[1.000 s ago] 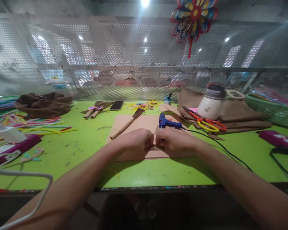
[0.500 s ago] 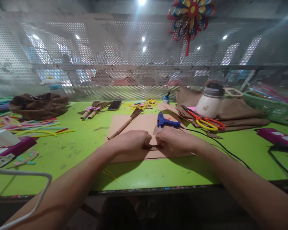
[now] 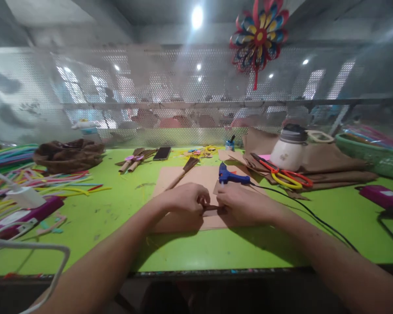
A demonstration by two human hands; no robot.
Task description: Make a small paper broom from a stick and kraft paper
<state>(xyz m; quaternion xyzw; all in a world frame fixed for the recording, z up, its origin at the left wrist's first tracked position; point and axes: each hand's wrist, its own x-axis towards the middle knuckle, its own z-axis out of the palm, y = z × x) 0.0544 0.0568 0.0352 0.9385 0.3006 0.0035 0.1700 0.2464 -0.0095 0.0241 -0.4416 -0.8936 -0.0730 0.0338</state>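
Observation:
My left hand [image 3: 190,201] and my right hand [image 3: 240,200] are both closed on the two ends of a narrow strip of brown paper [image 3: 212,208]. The strip looks partly rolled, and the fingertips hide its ends. Both hands are low over a tan cardboard sheet [image 3: 212,223]. Just beyond my right hand lies a blue glue gun [image 3: 232,175] with a black cord. A rolled brown paper stick with a fringed end [image 3: 183,171] lies on the cardboard beyond my left hand.
Scissors [image 3: 286,175] and a white jar [image 3: 288,150] rest by folded brown paper [image 3: 334,161] at right. A phone [image 3: 162,153], two paper bundles [image 3: 136,161] and a brown cloth basket [image 3: 68,156] stand at back. Pipe cleaners [image 3: 65,185] and a purple power strip [image 3: 29,216] are left.
The head view has tilted up slightly, shifting the scene lower. My hands have moved a little apart, and more of the brown paper strip shows between them.

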